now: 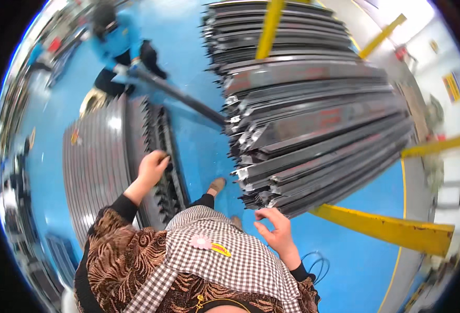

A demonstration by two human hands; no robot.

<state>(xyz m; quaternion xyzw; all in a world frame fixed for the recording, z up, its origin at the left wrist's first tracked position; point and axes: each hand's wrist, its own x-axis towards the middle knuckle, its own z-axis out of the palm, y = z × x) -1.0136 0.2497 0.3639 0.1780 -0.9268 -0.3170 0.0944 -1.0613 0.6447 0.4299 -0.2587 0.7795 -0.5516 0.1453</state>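
My left hand point(153, 170) is over the right-hand edge of a stack of dark metal profiles point(97, 151), with its fingers curled together. Whether anything sits between those fingers is hidden. Beside it runs a row of jagged, notched profile ends point(163, 141). My right hand point(276, 232) is in front of me with thumb and fingers apart, holding nothing. It is nearest to the low front corner of a large pile of long grey-black metal profiles point(313, 130), and seems apart from it.
Yellow rack arms point(386, 227) stick out around the large pile. A co-worker in blue point(118, 44) holds a long dark profile point(183, 99) spanning toward the pile. A thin dark cable point(320, 266) lies coiled on the blue floor point(355, 261) to my right.
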